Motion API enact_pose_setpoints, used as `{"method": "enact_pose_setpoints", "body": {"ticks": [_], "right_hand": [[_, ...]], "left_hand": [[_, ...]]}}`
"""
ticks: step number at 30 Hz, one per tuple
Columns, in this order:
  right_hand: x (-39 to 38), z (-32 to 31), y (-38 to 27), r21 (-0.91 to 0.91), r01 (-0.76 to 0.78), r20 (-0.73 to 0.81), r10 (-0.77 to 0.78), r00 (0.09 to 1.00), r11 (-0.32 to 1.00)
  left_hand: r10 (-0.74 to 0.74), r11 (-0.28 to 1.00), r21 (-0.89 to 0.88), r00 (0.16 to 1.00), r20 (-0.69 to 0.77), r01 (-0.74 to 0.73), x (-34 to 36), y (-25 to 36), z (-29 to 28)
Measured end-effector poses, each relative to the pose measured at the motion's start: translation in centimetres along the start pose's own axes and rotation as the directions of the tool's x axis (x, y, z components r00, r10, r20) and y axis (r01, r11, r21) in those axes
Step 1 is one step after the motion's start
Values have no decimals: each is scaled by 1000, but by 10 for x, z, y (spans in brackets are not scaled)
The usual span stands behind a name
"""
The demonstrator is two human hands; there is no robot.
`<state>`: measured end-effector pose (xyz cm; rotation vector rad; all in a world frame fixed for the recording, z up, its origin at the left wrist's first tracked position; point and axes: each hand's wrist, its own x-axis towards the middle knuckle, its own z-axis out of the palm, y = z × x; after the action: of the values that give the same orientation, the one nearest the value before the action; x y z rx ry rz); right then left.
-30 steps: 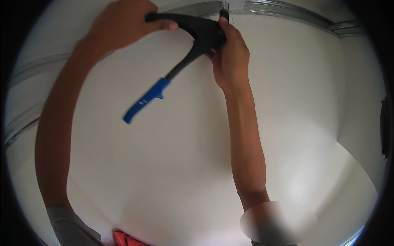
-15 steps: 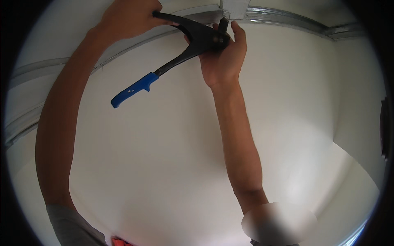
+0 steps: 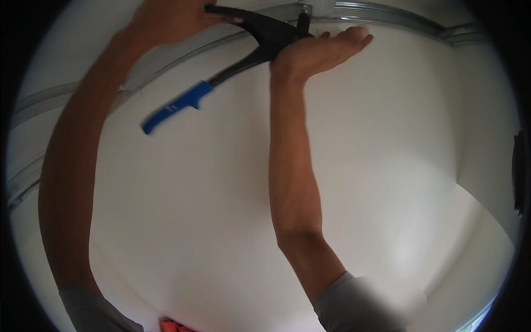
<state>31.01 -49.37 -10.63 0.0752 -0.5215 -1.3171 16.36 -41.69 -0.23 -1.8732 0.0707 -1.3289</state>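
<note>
At the upper left, my left hand [image 3: 171, 22] is closed on the upper arm of a black two-handled hand riveter [image 3: 271, 40]. The other handle, with a blue grip [image 3: 176, 107], hangs free down to the left. Its short dark nose [image 3: 303, 25] points up towards the metal ceiling channel; whether the tip touches is hard to make out. My right hand [image 3: 323, 51] lies palm up beside the tool's head, fingers stretched to the right. The heel of this hand overlaps the head, so contact cannot be told.
Metal channels [image 3: 387, 14] run along the top of the pale wall [image 3: 193, 188], and more metal profile [image 3: 44, 102] is at the left. A red object [image 3: 172, 325] shows at the bottom edge. Something dark [image 3: 518, 174] sits on the right wall.
My right hand has let go of the tool's head, its fingers swinging out to the right, and that forearm has shifted left. The blue grip has moved slightly up and left.
</note>
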Motion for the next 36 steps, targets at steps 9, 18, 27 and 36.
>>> {"method": "enact_pose_setpoints", "body": {"ticks": [9, 18, 27, 36], "right_hand": [[-1, -15, 5, 65, 55, 86, -61, 994, 996], [-29, -27, -45, 187, -518, 21, 524, 852, 835], [-69, 1, -73, 261, -920, 446, 809, 382, 291], [-71, 37, -73, 200, -922, 301, 875, 380, 331]], "left_hand": [[-96, 993, -74, 995, -18, 94, 2, -2, -2], [-48, 989, -146, 995, -93, 34, 0, -2, 12], [-50, 982, -187, 985, -166, 18, -5, -4, 25], [71, 895, -446, 995, 75, -30, -46, -21, 7]]}}
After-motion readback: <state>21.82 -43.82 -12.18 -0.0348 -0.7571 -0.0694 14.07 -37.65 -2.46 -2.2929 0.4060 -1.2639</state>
